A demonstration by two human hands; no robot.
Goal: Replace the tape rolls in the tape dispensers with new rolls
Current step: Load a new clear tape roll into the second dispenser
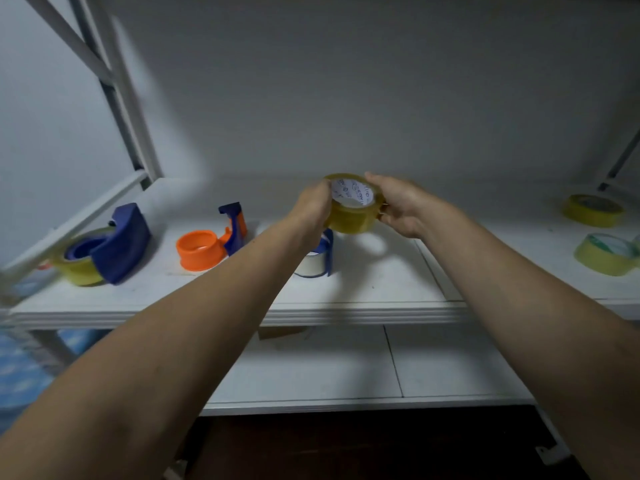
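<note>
Both my hands hold a yellowish-brown tape roll (351, 216) with a white printed core in the air above the white shelf (381, 282). My left hand (311, 209) grips its left side and my right hand (398, 206) its right side. Below the roll stands a blue dispenser (320, 258) with a pale roll in it, partly hidden by my left wrist. Further left, an orange and blue dispenser (207, 245) stands on the shelf. At the far left, a dark blue dispenser (119, 244) carries a yellow roll.
Two loose yellow tape rolls lie at the right end of the shelf, one roll (593, 209) behind the other roll (606, 253). A white metal frame (114, 91) rises at the left. A lower white shelf (346, 368) lies beneath my forearms.
</note>
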